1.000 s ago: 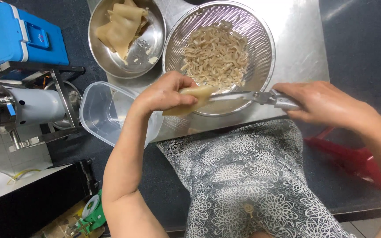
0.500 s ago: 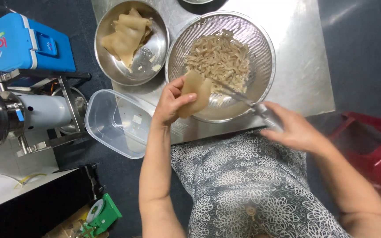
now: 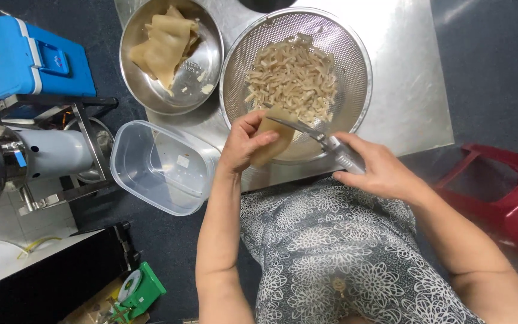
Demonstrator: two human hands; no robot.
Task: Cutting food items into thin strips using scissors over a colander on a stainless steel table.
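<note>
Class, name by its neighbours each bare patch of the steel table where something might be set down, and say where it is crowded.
Bare steel table lies right of the mesh colander, out to the edge. The left side is crowded: the steel bowl, colander and clear tub nearly touch.

Place: a working food-prep kitchen.
Surface: a bare stainless-steel table [image 3: 403, 90] is carrying round metal bowls.
Gear: a grey motor-driven machine [image 3: 43, 156] is standing beside it.
Storage: a blue cooler box [image 3: 25, 60] is sitting nearby.
</note>
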